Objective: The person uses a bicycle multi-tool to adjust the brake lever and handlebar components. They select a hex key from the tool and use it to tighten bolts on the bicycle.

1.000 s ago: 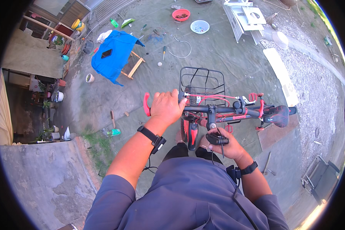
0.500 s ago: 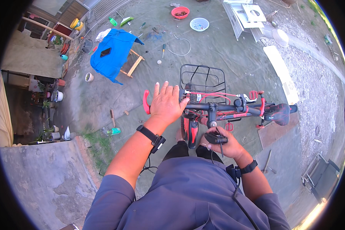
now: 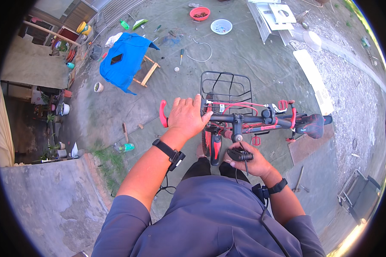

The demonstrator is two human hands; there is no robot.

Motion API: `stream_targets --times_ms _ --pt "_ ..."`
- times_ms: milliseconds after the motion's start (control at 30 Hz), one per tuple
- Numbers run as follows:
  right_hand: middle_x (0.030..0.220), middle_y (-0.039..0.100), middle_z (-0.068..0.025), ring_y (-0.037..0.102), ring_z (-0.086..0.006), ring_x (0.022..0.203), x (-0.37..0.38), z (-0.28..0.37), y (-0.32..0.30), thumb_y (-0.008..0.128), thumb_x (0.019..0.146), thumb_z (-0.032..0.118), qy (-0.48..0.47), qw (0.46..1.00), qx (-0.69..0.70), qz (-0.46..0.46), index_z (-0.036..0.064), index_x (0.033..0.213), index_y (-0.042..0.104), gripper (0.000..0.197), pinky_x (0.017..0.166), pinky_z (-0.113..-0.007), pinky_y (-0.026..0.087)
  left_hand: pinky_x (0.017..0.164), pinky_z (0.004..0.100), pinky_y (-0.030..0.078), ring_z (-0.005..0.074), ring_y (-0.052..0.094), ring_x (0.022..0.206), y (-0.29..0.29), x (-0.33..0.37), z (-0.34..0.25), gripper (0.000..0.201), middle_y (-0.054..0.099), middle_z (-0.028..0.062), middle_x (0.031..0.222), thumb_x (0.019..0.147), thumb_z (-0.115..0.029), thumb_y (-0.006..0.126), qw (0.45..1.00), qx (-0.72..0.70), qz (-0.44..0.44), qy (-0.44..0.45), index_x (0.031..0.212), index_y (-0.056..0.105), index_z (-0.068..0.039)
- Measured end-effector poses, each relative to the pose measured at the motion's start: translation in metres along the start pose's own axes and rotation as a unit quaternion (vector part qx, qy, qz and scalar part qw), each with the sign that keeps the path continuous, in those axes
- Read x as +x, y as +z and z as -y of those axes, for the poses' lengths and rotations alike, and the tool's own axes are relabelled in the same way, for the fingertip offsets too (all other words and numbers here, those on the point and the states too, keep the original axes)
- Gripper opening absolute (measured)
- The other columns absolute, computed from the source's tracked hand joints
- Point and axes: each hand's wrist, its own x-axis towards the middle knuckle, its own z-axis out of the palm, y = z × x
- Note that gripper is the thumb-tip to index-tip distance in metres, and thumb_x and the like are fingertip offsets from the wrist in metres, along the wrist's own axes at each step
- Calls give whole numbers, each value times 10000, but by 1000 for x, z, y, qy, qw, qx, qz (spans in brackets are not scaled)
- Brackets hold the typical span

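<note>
In front of me stands a black and red bicycle (image 3: 268,127), its handlebar (image 3: 223,118) running across below my chest. My left hand (image 3: 185,118) rests over the bar's left end, fingers bent down around it and thumb toward the stem. A red brake lever (image 3: 163,113) sticks out beside that hand. Just below the stem, my right hand (image 3: 258,162) grips a small black device (image 3: 240,154) with a thin cable hanging from it; its exact kind is unclear. A black wire basket (image 3: 227,88) lies beyond the bar. The black saddle (image 3: 310,127) is to the right.
A wooden stool (image 3: 149,75) draped with a blue cloth (image 3: 126,60) bears a dark phone (image 3: 116,59). Farther off are a red basin (image 3: 200,13), a white basin (image 3: 221,26) and a screwdriver (image 3: 182,55). A hammer (image 3: 299,177) lies at right, near a folding chair (image 3: 359,192).
My left hand's fingers, stretched out over the handlebar before, have curled down around it. My right hand still has the black device, in nearly the same place.
</note>
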Motion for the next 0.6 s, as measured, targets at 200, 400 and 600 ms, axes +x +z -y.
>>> stream_targets --times_ms 200,400,600 --pt "1098 620 -16 580 -111 1039 1 -1 3 819 818 114 18 1000 24 7 29 1226 590 476 956 -295 465 936 438 409 322 617 976 4 -2 3 665 668 187 1006 918 -513 598 999 9 -39 6 1310 558 22" --pt "1100 619 -17 579 -112 1046 1 -5 3 816 817 101 20 1000 20 7 27 1231 585 480 962 -299 466 876 442 423 324 624 916 4 -1 2 639 668 175 955 914 -511 607 1000 9 -26 -6 1282 567 10" --pt "1106 660 -27 620 -124 1046 1 -12 5 805 828 108 10 1000 15 0 43 1236 595 463 943 -314 499 966 470 417 331 624 983 6 -1 4 656 669 185 990 921 -509 595 999 5 -40 7 1323 554 8"
